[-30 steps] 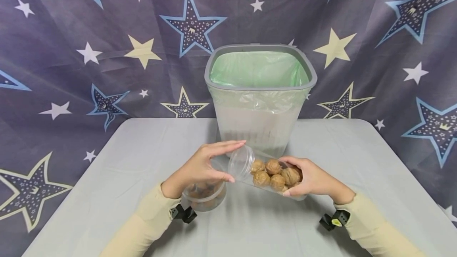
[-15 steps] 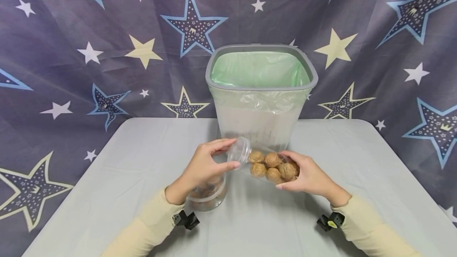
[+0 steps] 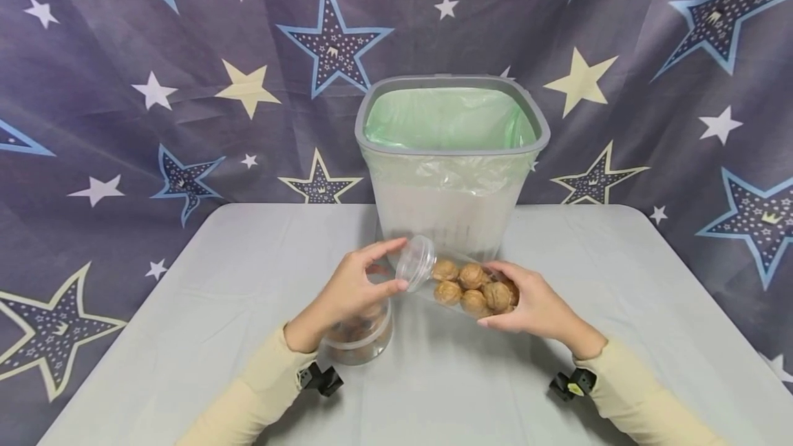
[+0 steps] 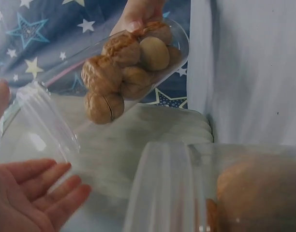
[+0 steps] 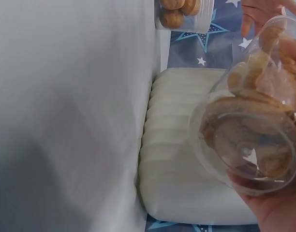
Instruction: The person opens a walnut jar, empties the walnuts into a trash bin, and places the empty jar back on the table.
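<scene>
A clear plastic jar (image 3: 461, 260) of several walnuts (image 4: 103, 75) is tilted above the table, its screw lid (image 3: 416, 263) towards the left. My right hand (image 3: 535, 305) grips the jar's base end from the right; the right wrist view shows the round bottom (image 5: 252, 150) close up. At the other end, my left hand (image 3: 353, 288) has thumb and fingertips at opposite sides of the lid's rim; its other fingers (image 4: 56, 193) are spread. Partly hidden behind my left hand, a second clear jar (image 3: 361, 343) of brown walnuts stands on the table with its lid on.
A pale bin (image 3: 446, 205) with a grey rim (image 3: 452, 152) and green liner bag (image 3: 452, 119) stands at the back of the grey table (image 3: 285, 239), just behind the jar. A dark star-print cloth (image 3: 421, 26) hangs behind it.
The tilted jar has risen slightly and shifted a little left. My left thumb and fingers have come onto the lid, then drawn back slightly left. The second jar has stayed in place.
</scene>
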`<state>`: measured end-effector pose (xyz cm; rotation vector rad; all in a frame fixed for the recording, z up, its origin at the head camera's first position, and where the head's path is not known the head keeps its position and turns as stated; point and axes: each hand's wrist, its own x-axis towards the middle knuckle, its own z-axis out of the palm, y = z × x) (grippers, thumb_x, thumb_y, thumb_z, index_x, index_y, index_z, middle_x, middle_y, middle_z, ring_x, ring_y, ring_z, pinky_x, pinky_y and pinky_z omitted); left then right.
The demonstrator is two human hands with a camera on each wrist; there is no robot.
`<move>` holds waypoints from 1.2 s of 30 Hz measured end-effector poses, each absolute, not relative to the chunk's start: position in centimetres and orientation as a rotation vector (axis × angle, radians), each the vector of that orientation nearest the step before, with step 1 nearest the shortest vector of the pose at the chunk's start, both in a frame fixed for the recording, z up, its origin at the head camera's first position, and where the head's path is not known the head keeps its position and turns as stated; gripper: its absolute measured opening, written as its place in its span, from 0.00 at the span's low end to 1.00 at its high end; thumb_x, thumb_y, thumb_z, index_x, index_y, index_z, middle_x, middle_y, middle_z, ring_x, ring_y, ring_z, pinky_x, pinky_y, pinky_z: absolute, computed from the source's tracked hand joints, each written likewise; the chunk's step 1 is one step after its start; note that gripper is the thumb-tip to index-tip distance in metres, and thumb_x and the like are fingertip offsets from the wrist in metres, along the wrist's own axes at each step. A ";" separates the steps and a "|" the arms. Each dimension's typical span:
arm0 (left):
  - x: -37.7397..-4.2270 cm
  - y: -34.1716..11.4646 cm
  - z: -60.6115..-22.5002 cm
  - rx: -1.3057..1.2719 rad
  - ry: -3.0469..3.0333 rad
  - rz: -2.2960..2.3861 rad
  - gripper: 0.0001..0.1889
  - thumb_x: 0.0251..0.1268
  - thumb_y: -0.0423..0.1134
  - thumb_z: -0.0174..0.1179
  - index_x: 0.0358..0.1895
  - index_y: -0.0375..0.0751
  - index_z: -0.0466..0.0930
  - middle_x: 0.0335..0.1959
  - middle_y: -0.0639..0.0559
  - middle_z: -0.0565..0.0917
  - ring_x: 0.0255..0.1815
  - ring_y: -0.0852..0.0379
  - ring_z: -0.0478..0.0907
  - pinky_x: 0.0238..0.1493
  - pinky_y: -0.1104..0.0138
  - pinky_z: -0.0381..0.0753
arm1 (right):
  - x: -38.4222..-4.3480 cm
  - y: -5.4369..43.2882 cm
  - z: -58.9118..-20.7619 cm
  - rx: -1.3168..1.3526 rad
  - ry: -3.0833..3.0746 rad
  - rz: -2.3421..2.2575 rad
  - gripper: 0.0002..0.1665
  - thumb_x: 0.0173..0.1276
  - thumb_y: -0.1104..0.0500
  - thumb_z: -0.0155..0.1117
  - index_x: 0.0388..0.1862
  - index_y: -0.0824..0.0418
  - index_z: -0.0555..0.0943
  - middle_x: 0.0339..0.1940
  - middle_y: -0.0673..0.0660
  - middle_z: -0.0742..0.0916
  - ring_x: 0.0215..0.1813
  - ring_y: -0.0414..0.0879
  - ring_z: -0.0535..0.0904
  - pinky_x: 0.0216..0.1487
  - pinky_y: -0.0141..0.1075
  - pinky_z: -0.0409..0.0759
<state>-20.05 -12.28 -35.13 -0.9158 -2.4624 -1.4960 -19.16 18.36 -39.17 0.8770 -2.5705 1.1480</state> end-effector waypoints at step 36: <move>-21.1 -13.3 -34.0 -1.931 -2.012 -1.354 0.45 0.45 0.35 0.73 0.69 0.32 0.61 0.69 0.42 0.65 0.70 0.44 0.61 0.69 0.55 0.59 | -19.2 19.5 -39.3 1.293 -2.637 1.395 0.45 0.38 0.56 0.79 0.58 0.68 0.74 0.48 0.54 0.85 0.48 0.38 0.78 0.54 0.31 0.74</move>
